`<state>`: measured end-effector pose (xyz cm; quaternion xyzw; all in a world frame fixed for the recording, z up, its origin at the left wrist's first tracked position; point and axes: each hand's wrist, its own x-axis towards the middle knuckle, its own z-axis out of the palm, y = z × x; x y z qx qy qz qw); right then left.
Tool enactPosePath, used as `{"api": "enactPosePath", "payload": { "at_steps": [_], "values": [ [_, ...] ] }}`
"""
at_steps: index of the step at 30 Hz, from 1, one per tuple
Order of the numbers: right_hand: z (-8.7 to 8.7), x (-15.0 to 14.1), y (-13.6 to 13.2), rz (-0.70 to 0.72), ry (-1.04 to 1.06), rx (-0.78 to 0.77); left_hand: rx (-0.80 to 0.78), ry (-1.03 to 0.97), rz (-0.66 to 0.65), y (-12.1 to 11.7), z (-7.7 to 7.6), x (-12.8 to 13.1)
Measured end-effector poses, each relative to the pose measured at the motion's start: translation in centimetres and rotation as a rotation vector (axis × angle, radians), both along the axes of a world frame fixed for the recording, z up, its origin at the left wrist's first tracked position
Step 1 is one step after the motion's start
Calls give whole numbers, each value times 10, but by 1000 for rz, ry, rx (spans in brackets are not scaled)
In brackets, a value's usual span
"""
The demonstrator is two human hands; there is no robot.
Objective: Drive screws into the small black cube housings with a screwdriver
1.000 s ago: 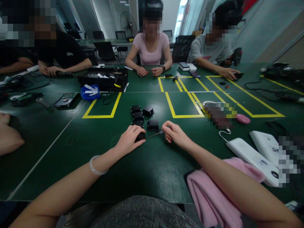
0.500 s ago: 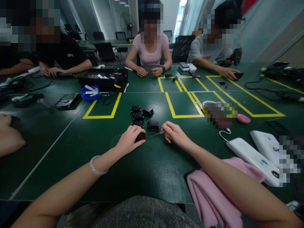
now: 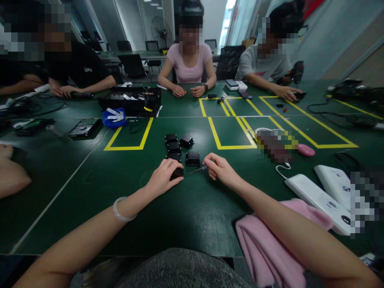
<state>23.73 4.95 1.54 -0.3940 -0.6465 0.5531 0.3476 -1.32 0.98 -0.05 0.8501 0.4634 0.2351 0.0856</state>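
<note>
only illegible markings on the white devices (image 3: pixel 318 204) and grey shirt (image 3: pixel 250 64)

Just the one head view here, looking forward and down from the wearer's own head, over the lap and forearms, with the green desk (image 3: pixel 120 232) stretching ahead, the hands at mid-range, and seated people and chairs filling the far side.

A dark green worktop (image 3: pixel 168 224) marked with yellow tape (image 3: pixel 126 148) fills the middle. Black chairs (image 3: pixel 133 67) and a standing fan (image 3: pixel 163 34) sit behind it, upper centre; pale light enters by a narrow window (image 3: pixel 228 18) right of them.
</note>
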Motion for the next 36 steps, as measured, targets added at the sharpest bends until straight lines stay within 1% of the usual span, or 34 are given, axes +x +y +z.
{"api": "enactPosePath", "payload": {
  "at_steps": [4, 11, 17, 28, 33, 36],
  "values": [
    [2, 0, -1, 0, 11, 7, 4, -2, 0, 0, -1, 0],
    [-2, 0, 0, -4, -19, -2, 4, -7, -9, 1, -2, -1],
    [2, -1, -1, 3, 17, 0, 2, 3, -2, 1, -1, -1],
    [1, -1, 0, 8, 5, 11, -16, -7, -1, 0, -1, 0],
    [1, -1, -1, 18, 17, -17, -19, -19, -12, 0, -1, 0],
    [3, 0, -1, 9, 6, 9, -8, -21, -18, 1, -2, 1]
  ]
}}
